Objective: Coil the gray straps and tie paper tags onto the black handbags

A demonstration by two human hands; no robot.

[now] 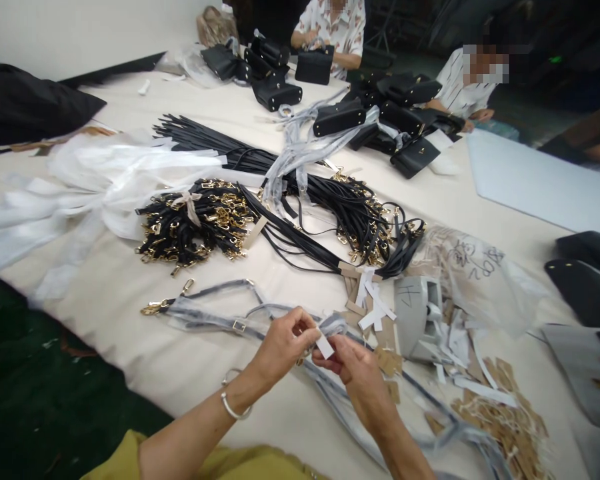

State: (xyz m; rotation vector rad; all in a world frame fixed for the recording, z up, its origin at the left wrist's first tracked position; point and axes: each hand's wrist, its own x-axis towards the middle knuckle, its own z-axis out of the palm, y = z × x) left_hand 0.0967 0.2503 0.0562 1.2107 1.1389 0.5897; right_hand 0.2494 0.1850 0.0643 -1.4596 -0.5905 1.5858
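Observation:
Both my hands meet low in the head view, over a black strap partly wrapped in clear film, with gold clasps at its left end. My left hand pinches a small white paper strip at its upper end. The fingers of my right hand close around the lower right side of the same strip. Wrapped strap material bunches just behind my fingertips, and its exact hold is hidden. More film-covered strap runs beneath my hands toward the lower right.
Beyond my hands lie black straps and a tied clasp bundle. A grey tape dispenser, white strips and brown tags are at right. Black bags and two people sit across the table.

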